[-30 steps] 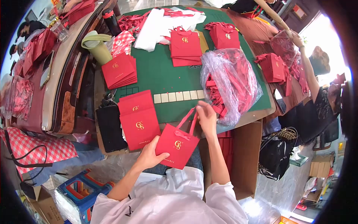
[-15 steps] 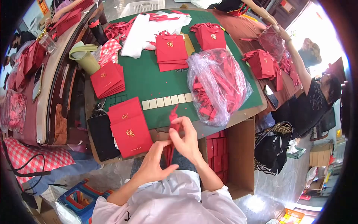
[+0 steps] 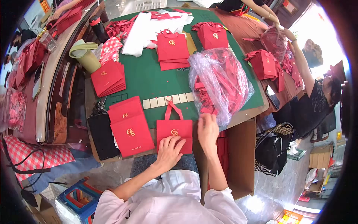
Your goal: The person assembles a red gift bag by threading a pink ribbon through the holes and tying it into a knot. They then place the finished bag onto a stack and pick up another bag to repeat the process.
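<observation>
A red paper gift bag (image 3: 174, 125) with a gold logo lies at the table's near edge, its red ribbon handle (image 3: 172, 108) pointing away from me. My left hand (image 3: 169, 152) rests on the lower front of this bag, fingers laid over it. To the right, my right hand (image 3: 209, 132) is at the near edge of a clear plastic bag (image 3: 220, 86) full of red ribbons. Its fingers are curled together, slightly blurred, and whatever lies between them is hidden. Left of the gift bag is a stack of red bags (image 3: 132, 136) without visible handles.
More red bags (image 3: 172, 50) with handles stand across the green tabletop (image 3: 149, 80). A green cup (image 3: 85, 56) and a black bottle (image 3: 97, 30) are at the left. Below the table edge is an open cardboard box (image 3: 240, 156). A co-worker (image 3: 309, 89) sits at the right.
The hands were together over a twisted red ribbon; now they are apart. The gift bag lies with its front showing under my left hand, and my right hand has moved right to the plastic bag.
</observation>
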`<act>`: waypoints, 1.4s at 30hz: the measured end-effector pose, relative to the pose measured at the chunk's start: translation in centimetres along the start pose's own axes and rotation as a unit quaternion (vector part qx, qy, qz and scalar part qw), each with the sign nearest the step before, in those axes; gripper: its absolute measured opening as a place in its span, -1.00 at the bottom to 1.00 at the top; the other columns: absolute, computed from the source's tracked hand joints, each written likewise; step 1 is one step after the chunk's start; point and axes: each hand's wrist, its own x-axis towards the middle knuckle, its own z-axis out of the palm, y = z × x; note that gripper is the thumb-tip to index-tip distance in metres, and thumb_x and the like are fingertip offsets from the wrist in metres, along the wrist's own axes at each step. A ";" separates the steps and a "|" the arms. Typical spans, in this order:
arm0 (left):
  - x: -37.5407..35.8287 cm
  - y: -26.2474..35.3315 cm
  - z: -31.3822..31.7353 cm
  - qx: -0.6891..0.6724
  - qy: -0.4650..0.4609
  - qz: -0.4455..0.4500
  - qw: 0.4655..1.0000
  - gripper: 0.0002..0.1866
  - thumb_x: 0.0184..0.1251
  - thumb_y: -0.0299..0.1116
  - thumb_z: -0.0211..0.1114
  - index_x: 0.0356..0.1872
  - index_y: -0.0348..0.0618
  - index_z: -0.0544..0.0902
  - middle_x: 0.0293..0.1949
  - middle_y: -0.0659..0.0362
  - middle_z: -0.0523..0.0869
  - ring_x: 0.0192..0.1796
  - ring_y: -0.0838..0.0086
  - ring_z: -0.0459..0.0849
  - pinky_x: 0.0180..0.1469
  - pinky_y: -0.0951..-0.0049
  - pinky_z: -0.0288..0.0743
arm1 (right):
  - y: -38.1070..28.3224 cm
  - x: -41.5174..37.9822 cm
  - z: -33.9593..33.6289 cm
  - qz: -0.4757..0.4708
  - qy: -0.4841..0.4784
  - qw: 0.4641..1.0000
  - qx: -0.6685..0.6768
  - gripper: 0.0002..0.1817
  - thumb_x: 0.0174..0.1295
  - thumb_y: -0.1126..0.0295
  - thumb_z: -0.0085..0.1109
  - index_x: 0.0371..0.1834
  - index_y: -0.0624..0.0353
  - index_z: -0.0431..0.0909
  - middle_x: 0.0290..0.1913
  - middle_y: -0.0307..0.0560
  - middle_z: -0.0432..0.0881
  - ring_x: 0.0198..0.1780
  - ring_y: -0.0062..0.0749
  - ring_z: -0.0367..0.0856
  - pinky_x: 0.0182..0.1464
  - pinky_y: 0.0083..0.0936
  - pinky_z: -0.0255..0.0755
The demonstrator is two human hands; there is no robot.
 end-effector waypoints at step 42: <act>1.5 -2.0 -3.8 -0.234 0.078 -0.076 0.966 -0.73 0.15 -0.43 0.42 -0.09 -0.13 0.74 -0.21 0.13 0.78 -0.14 0.22 0.69 -0.03 0.29 0.49 | -6.0 -4.6 -3.3 -0.026 -0.177 0.946 0.269 -0.90 0.28 0.60 0.24 -0.19 0.32 0.54 -0.23 -0.03 0.65 -0.28 -0.34 0.72 -0.16 -0.48 0.59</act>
